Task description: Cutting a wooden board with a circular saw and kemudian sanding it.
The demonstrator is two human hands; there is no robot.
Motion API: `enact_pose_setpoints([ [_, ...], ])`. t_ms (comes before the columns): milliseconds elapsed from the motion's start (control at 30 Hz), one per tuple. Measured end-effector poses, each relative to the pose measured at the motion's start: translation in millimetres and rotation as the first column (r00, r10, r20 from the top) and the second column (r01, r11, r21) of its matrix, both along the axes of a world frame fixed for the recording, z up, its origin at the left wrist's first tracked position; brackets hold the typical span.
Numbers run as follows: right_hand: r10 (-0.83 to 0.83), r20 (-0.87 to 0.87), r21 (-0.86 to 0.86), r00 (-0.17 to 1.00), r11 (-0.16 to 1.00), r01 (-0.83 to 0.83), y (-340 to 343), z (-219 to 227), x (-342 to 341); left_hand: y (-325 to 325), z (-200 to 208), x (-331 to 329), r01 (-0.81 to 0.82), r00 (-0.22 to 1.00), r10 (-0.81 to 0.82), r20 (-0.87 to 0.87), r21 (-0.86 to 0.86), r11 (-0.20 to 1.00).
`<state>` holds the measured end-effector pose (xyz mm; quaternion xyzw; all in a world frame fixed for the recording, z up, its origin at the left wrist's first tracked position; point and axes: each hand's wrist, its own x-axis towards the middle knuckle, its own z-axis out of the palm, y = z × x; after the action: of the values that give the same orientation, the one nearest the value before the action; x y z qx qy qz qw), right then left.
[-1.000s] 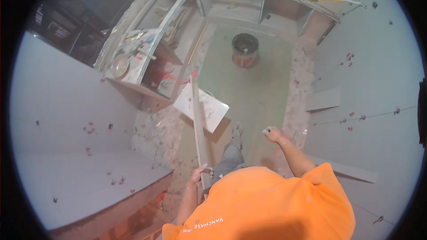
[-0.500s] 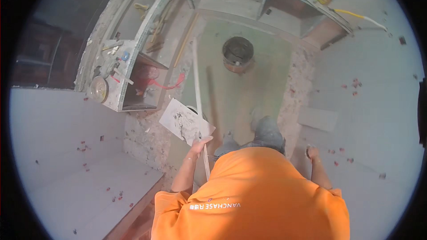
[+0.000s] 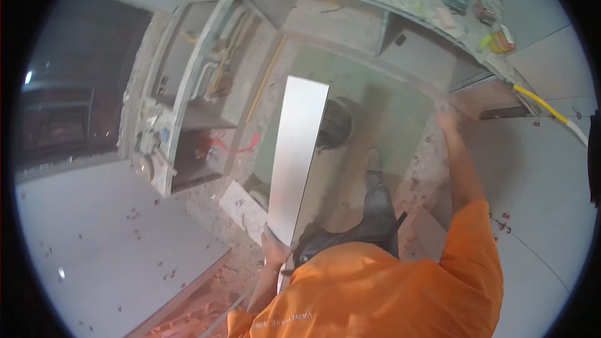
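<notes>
My left hand [image 3: 274, 247] grips the lower end of a long, narrow white tile strip [image 3: 297, 150], fingers wrapped at its edge. The strip points away from me, its broad pale face showing. Stretched forward on the right, my right hand [image 3: 446, 119] is near the wall's lower edge and the end of the cabinet frame; motion smears its fingers. Beside the strip's lower left lies a smaller white tile piece [image 3: 241, 208] with dark smears. Partly hidden behind the strip stands a dark bucket [image 3: 338, 124] on the green floor covering.
An unfinished cabinet frame [image 3: 200, 81] runs along the left and far sides. Tools and packets crowd its far-right top, near a yellow hose [image 3: 548, 105]. Red strap-like material [image 3: 235, 145] hangs from the left compartment. Tiled walls [image 3: 106, 231] with small red spacers flank me.
The strip has turned from edge-on to show its broad face. My right hand has gone from low beside the right wall to far forward. My view has shifted, and one foot is farther forward.
</notes>
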<state>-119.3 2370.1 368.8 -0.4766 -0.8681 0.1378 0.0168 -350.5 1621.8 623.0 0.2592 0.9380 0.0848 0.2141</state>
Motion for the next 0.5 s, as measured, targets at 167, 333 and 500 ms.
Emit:
enact_pose_setpoints([
  [167,-0.132,-0.426,0.086,0.895,0.979,0.185,118,128,-184,74,32,37,-0.106,0.994,0.106,0.036,0.007,0.994],
  [333,-0.078,0.041,0.201,0.996,0.977,0.068,257,120,-179,125,8,37,0.158,0.985,-0.165,-0.046,-0.124,0.98],
  [500,0.048,-0.007,0.353,0.999,0.935,-0.043,259,91,-226,138,47,58,-0.1,0.993,0.108,0.042,-0.164,0.981],
])
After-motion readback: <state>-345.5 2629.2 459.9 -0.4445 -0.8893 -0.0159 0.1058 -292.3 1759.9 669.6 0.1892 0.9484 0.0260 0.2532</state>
